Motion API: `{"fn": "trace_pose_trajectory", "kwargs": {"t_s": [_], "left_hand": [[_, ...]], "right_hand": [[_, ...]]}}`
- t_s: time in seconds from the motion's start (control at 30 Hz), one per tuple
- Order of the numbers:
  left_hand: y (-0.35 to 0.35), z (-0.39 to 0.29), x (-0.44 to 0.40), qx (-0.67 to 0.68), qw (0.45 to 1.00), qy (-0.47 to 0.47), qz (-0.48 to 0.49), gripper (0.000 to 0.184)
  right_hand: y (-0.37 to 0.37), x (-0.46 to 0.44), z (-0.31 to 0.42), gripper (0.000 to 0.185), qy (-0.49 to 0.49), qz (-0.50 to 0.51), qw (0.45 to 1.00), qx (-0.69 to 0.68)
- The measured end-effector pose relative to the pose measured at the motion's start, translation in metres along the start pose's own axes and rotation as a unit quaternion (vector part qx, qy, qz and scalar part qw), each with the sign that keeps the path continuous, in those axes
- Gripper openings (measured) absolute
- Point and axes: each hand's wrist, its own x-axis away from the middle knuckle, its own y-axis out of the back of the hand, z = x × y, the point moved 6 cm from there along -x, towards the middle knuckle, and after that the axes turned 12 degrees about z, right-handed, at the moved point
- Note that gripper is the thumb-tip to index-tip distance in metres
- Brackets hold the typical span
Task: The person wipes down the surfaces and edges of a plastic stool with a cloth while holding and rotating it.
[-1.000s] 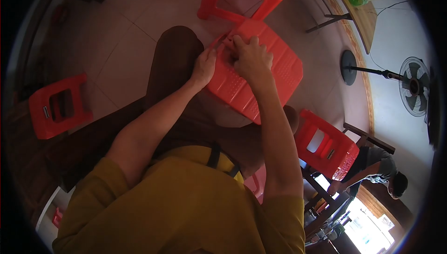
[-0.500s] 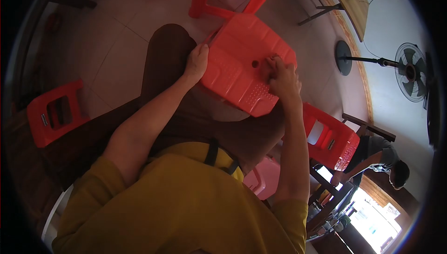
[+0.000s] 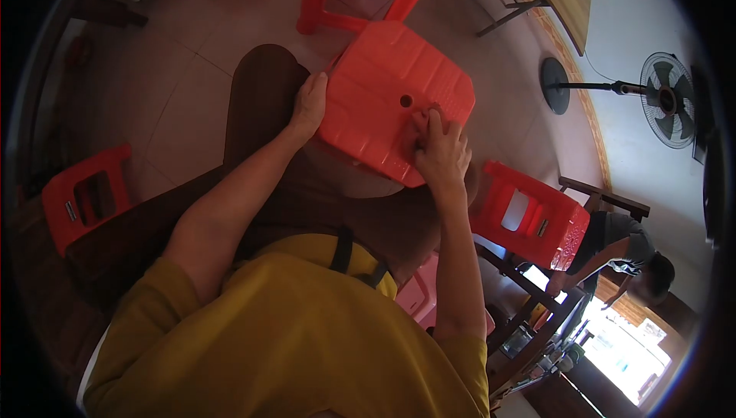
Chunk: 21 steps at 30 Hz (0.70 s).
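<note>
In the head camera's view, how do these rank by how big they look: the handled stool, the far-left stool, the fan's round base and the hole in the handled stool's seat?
Largest to smallest:
1. handled stool
2. far-left stool
3. fan's round base
4. seat hole

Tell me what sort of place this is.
It looks like a plain indoor room, perhaps a home or small eatery; I can't tell which. A red plastic stool with similar ones around it, a standing fan and a tiled floor suggest this.
</note>
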Motion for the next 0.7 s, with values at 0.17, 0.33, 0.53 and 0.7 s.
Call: {"fn": "trace_pose_trajectory", "kwargs": {"t_s": [0.17,0.33,0.53,0.7], "left_hand": [[-0.004,-0.007,0.003,0.047,0.999,-0.004,0.027,0.051],[-0.007,-0.005,0.002,0.03,0.998,0.009,0.045,0.049],[-0.007,-0.016,0.007,0.011,0.999,0.002,0.048,0.048],[-0.008,-0.011,0.006,0.011,0.998,0.021,0.052,0.049]], "right_hand": [[-0.001,0.001,-0.009,0.072,0.0,0.007,0.999,-0.051],[0.03,-0.036,-0.026,0.072,0.023,0.033,0.997,-0.067],[0.065,-0.101,-0.015,0.065,0.02,0.042,0.999,-0.017],[0.044,-0.13,-0.016,0.055,-0.056,0.101,0.993,-0.018]]}}
